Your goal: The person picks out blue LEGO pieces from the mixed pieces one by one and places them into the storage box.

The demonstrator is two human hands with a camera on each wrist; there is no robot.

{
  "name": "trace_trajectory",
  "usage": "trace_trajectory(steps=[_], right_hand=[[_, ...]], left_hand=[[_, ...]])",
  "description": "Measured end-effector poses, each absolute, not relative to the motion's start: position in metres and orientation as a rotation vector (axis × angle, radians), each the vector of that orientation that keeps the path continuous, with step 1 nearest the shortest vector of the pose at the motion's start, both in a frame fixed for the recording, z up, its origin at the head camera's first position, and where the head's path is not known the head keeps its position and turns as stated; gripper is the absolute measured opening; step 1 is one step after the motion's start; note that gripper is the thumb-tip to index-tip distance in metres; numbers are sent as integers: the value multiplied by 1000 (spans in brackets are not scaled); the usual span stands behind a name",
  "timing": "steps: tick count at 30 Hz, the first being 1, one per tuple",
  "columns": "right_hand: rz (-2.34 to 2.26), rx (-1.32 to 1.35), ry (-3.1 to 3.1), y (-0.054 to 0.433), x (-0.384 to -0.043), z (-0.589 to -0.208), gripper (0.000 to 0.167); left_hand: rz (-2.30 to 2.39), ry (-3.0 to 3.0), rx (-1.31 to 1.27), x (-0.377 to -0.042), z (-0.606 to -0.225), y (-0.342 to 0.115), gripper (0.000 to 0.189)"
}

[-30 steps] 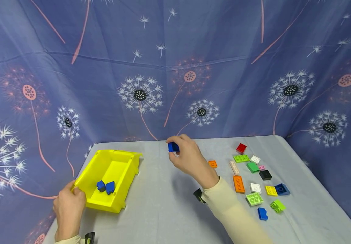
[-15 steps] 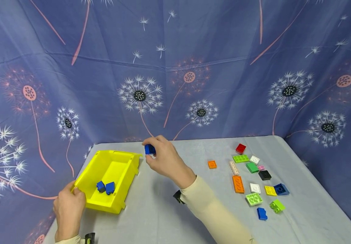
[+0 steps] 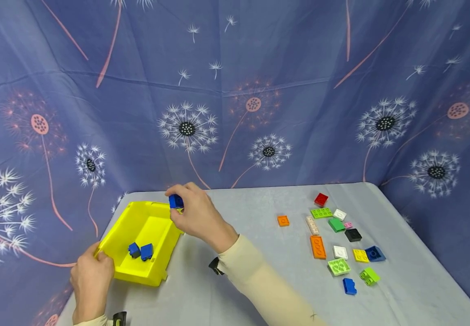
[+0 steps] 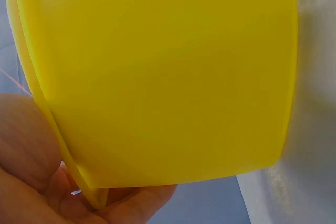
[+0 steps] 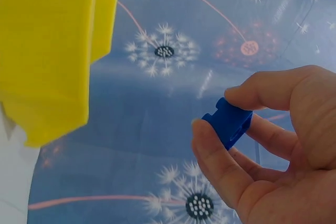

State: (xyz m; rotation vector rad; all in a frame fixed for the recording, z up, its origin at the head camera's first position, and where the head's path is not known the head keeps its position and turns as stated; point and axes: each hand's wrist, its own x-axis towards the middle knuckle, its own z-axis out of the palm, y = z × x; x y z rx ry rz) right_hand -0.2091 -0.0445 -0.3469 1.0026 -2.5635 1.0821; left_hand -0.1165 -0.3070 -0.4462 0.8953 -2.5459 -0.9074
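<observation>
Along the table's far edge (image 3: pixel 251 190), you have room from your right hand (image 3: pixel 198 212) until the red brick (image 3: pixel 321 199) obstructs.

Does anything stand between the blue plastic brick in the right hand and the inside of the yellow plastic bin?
No loose object is visible between the blue plastic brick and the yellow plastic bin; only the bin's side wall nearest the right hand seems to need clearing.
</observation>
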Motion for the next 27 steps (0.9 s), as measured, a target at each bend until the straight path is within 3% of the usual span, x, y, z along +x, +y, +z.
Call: trace_trajectory(steps=[27], right_hand=[[814, 1127, -2712, -118, -190, -385, 41]], left_hand=[[-889, -2518, 875, -116, -445, -303, 50]])
